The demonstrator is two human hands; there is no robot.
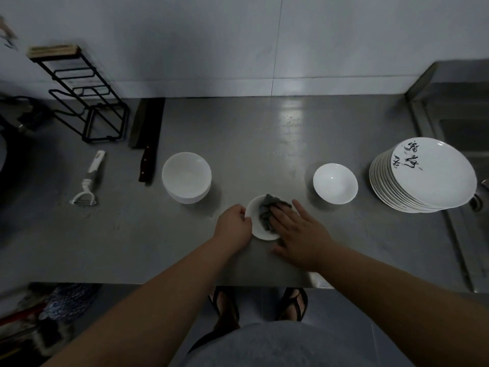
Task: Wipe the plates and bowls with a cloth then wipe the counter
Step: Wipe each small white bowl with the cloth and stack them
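Small dish: on the counter near its front edge, between both hands.
Cloth: grey, bunched inside the dish.
Right hand: fingers straight, pressing the cloth into the dish.
Left hand: fingers curled round the dish's left rim.
Stacked bowls: behind, to the left.
Single bowl: behind, to the right.
Plate stack: far right.

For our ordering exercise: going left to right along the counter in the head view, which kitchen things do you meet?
In order: peeler → knife → stacked bowls → dish → lone bowl → plates.
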